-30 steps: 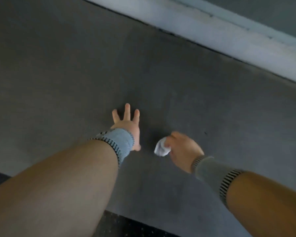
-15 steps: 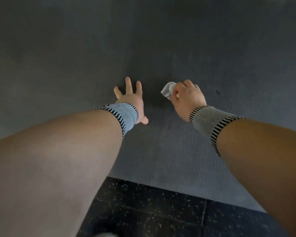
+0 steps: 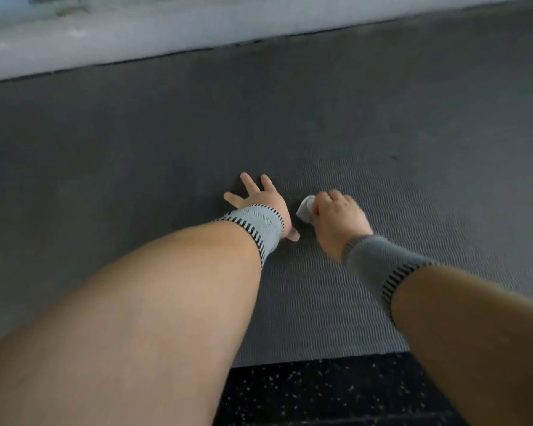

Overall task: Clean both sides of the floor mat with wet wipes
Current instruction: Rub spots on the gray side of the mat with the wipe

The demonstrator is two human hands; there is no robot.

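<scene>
Currently the grey ribbed floor mat [image 3: 336,142] lies flat on the dark speckled floor [image 3: 320,392], its far edge along a pale wall base [image 3: 197,32]. Left hand [image 3: 260,199] rests palm-down on the mat, fingers straight and spread, holding nothing. Right hand [image 3: 340,215], just beside it, has its grip curled tight round a crumpled white wet wipe [image 3: 306,208] pressed against the mat; both wrists wear grey striped-edge bands [image 3: 256,224].

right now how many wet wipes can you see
1. The wet wipe is bunched in the right hand, on the floor mat beside the flat left hand. Others may lie out of view.
</scene>
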